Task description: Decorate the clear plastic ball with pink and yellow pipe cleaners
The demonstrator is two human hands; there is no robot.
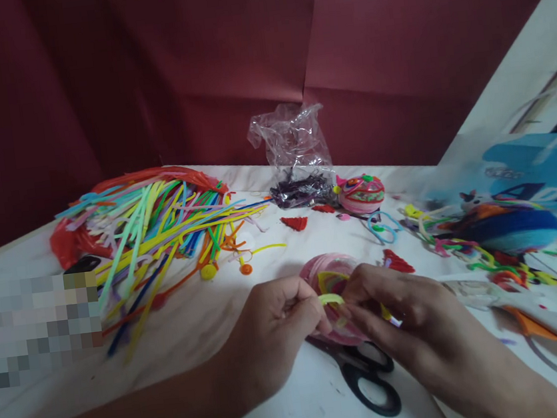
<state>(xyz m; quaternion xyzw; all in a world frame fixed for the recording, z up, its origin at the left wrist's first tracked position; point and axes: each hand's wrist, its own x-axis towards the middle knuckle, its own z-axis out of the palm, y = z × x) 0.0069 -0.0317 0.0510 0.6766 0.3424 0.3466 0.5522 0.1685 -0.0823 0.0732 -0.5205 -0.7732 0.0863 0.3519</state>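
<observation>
My left hand (285,315) pinches one end of a short, bent yellow-green pipe cleaner (330,299). Its other side is between the thumb and fingers of my right hand (410,308), so a small arc shows between the two hands. Just behind them sits a round pink ball (328,265) with yellow strips on its front, partly hidden by my fingers. Beneath my hands lie scissors with black handles (372,389); their blades are mostly covered.
At left a heap of colourful pipe cleaners (158,216) spills from red wrapping. A clear plastic bag (296,146) with dark pieces stands at the back, beside a decorated pink ball (362,194). Rightward are a blue striped ball (516,225), loose scraps and a glue gun with an orange part (533,325).
</observation>
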